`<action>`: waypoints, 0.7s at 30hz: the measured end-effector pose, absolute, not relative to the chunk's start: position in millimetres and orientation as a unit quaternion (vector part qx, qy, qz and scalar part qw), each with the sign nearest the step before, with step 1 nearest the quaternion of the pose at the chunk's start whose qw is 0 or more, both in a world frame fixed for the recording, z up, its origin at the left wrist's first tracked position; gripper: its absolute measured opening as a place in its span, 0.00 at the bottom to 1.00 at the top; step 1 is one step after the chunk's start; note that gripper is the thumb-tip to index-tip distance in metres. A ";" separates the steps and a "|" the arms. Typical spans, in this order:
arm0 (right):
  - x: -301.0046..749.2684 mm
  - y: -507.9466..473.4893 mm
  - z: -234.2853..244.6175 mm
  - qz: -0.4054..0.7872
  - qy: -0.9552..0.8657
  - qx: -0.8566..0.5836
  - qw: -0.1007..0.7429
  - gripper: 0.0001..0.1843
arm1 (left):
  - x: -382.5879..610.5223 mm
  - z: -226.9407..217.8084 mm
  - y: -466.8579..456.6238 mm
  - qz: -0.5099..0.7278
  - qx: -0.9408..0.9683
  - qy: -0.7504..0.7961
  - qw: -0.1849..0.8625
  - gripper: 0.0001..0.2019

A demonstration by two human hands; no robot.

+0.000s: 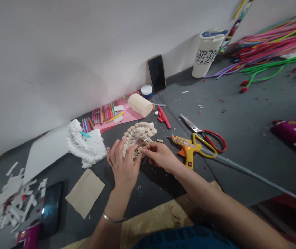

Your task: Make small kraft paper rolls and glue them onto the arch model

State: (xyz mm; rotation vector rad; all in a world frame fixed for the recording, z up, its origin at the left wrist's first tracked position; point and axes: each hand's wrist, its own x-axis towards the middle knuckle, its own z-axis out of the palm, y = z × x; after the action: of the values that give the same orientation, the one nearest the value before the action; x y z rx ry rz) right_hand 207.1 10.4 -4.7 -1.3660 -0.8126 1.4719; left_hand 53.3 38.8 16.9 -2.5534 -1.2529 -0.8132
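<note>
A curved craft piece [140, 131] covered in small beige paper rolls rests on the dark table in front of me. My left hand [124, 160] is closed around its left side, thumb and fingers gripping the edge. My right hand [159, 155] pinches one small paper roll [139, 150] against the lower part of the piece. The fingertips partly hide that roll. One loose beige roll [159, 140] lies just right of the piece. Close to my right hand sits a yellow glue gun [189, 149], its light glowing and a long clear glue stick in its back.
Red-handled scissors [210, 136] lie behind the glue gun. Left are a white fluffy curved piece [88, 148], a beige paper square [85, 193] and paper scraps [15, 204]. Markers [105, 113], a phone [157, 73], a tumbler [206, 53] and pipe cleaners [272, 41] stand or lie along the wall.
</note>
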 end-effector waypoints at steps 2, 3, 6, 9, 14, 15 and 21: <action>204.8 10.5 -7.9 0.602 -0.321 -0.557 0.473 0.12 | 54.2 15.9 36.4 -0.286 -0.848 -0.439 0.083 0.10; 203.6 10.3 -9.6 0.603 -0.317 -0.557 0.475 0.13 | 54.9 15.2 34.9 -0.291 -0.841 -0.448 0.081 0.09; 201.3 9.0 -14.2 0.597 -0.314 -0.564 0.476 0.14 | 57.0 13.0 31.2 -0.301 -0.827 -0.468 0.081 0.08; 201.7 7.9 -16.4 0.578 -0.329 -0.577 0.474 0.14 | 58.3 11.1 29.9 -0.303 -0.825 -0.471 0.078 0.09; 204.0 7.5 -11.3 0.533 -0.370 -0.604 0.463 0.13 | 58.3 8.6 30.9 -0.293 -0.839 -0.454 0.071 0.08; 204.2 7.4 -9.7 0.525 -0.378 -0.609 0.459 0.12 | 58.2 7.9 31.4 -0.291 -0.841 -0.451 0.076 0.07; 217.4 4.7 -4.7 0.465 -0.420 -0.646 0.437 0.10 | 60.2 4.2 37.6 -0.279 -0.835 -0.459 0.120 0.08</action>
State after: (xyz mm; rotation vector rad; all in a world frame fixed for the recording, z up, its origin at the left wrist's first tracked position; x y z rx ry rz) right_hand 217.4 4.7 -4.7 -1.6065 -1.0438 1.1555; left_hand 60.2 37.6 4.2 -2.4397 -1.3405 -0.8158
